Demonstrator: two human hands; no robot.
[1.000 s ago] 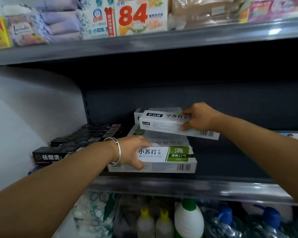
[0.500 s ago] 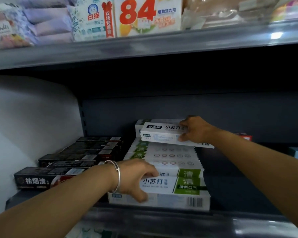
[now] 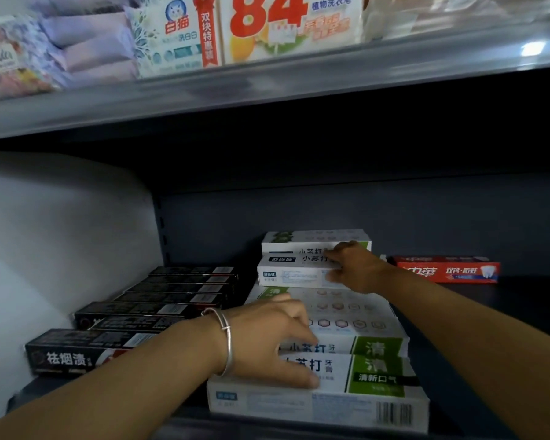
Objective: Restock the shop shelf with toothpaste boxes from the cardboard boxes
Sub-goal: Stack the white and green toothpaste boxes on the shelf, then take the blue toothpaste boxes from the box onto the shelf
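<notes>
White and green toothpaste boxes lie in rows on the dark shelf [image 3: 489, 360]. My left hand [image 3: 267, 341], with a silver bangle at the wrist, grips the frontmost box [image 3: 378, 395] at its top, thumb over the front face. My right hand [image 3: 356, 268] holds another white box [image 3: 292, 274], which lies on the rows towards the back. Behind it stands one more white and green box [image 3: 315, 238] against the back panel.
Several black toothpaste boxes [image 3: 159, 309] fill the shelf's left side beside the white wall. A red toothpaste box [image 3: 445, 269] lies at the back right. The upper shelf [image 3: 267, 87] overhead carries soap packs. Bare dark shelf extends to the right.
The view has shifted down and closer to the shelf. My right hand has set its box further back onto the rows. My left hand stays on the front box.
</notes>
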